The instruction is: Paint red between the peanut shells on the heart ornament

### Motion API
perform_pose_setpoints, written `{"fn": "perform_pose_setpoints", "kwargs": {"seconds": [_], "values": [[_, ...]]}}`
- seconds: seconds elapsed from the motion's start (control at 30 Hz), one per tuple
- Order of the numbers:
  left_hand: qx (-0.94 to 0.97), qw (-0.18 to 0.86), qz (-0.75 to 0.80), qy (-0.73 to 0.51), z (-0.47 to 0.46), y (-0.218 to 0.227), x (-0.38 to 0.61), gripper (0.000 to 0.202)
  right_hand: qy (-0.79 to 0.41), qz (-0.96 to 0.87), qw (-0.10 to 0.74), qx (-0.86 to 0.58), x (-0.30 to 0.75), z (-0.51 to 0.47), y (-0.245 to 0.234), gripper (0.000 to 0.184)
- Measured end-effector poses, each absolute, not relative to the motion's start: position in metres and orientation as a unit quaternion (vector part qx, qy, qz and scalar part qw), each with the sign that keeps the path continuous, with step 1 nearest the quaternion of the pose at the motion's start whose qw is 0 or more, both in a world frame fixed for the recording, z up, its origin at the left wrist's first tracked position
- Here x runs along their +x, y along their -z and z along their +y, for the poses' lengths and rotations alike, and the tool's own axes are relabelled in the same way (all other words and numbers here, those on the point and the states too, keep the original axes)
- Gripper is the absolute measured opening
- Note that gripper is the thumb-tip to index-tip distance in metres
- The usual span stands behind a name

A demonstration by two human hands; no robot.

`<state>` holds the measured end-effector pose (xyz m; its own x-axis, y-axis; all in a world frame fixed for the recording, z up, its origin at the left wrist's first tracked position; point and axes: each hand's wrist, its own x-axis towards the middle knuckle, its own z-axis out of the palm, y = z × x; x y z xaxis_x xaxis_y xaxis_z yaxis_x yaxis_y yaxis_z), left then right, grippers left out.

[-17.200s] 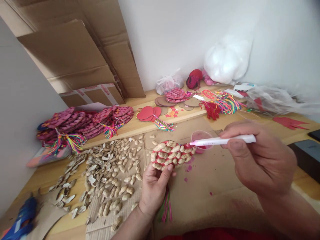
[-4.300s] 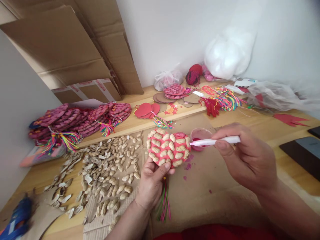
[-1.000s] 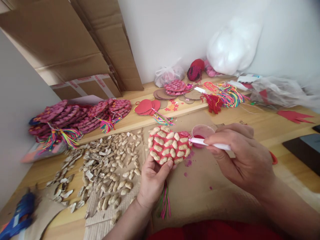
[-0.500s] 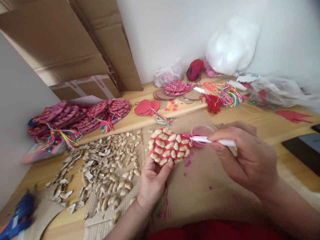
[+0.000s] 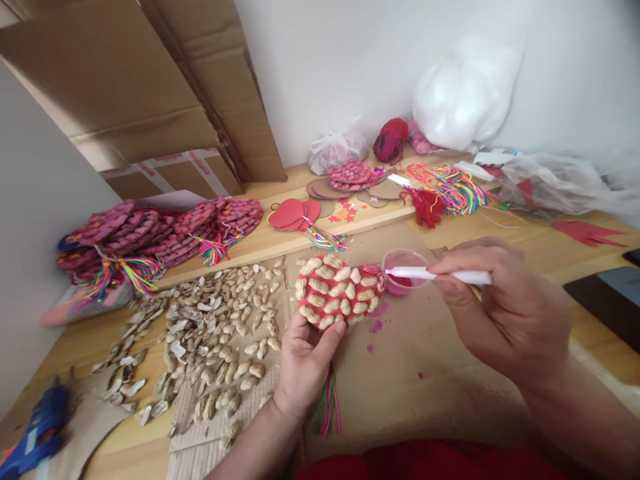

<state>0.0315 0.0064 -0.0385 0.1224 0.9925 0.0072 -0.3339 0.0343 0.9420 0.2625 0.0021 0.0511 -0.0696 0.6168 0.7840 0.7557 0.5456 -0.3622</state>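
My left hand (image 5: pixel 304 365) grips the lower edge of a red disc covered with peanut shells (image 5: pixel 336 291), held just above a cardboard sheet (image 5: pixel 425 353); a coloured tassel (image 5: pixel 327 403) hangs from it below my palm. My right hand (image 5: pixel 505 313) pinches a white brush (image 5: pixel 440 274) like a pen. The brush tip sits over a small cup of pink paint (image 5: pixel 403 272), just right of the disc. A few shells at the disc's upper right are painted pink.
Loose peanut shells (image 5: pixel 215 333) lie spread to the left. Piles of pink painted discs with tassels (image 5: pixel 160 237) rest on a wooden board (image 5: pixel 270 250). Red paper cut-outs (image 5: pixel 295 215), coloured threads (image 5: pixel 450 197), plastic bags (image 5: pixel 465 93) and cardboard boxes (image 5: pixel 150 100) stand behind. A blue glue gun (image 5: pixel 35 437) lies lower left.
The brush tip has drawn back from the disc's right edge to over the paint cup. The disc and my left hand stay nearly still.
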Motion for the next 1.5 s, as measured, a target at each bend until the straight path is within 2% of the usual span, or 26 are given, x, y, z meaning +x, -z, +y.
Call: {"fn": "perform_pose_setpoints", "kwargs": {"seconds": [0.2, 0.53, 0.67, 0.87, 1.23, 1.5], "values": [[0.443, 0.617, 0.363, -0.540, 0.0068, 0.0352, 0.0320, 0.047, 0.047, -0.728, 0.489, -0.479, 0.2629, 0.0012, -0.0494, 0.012], [0.442, 0.617, 0.361, -0.542, 0.0072, 0.0356, 0.0325, 0.040, 0.004, -0.707, 0.508, -0.491, 0.2640, 0.0002, -0.0491, 0.013], [0.433, 0.620, 0.360, -0.546, 0.0082, 0.0360, 0.0329, 0.042, 0.029, -0.694, 0.515, -0.503, 0.2659, -0.0003, -0.0487, 0.013], [0.444, 0.609, 0.364, -0.547, 0.0076, 0.0359, 0.0322, 0.042, -0.007, -0.691, 0.524, -0.498, 0.2628, 0.0005, -0.0495, 0.012], [0.467, 0.579, 0.391, -0.541, 0.0072, 0.0299, 0.0338, 0.044, 0.102, -0.766, 0.445, -0.452, 0.2605, -0.0008, -0.0484, 0.014], [0.461, 0.586, 0.384, -0.544, 0.0074, 0.0299, 0.0346, 0.040, 0.133, -0.760, 0.451, -0.448, 0.2600, -0.0012, -0.0486, 0.016]]}}
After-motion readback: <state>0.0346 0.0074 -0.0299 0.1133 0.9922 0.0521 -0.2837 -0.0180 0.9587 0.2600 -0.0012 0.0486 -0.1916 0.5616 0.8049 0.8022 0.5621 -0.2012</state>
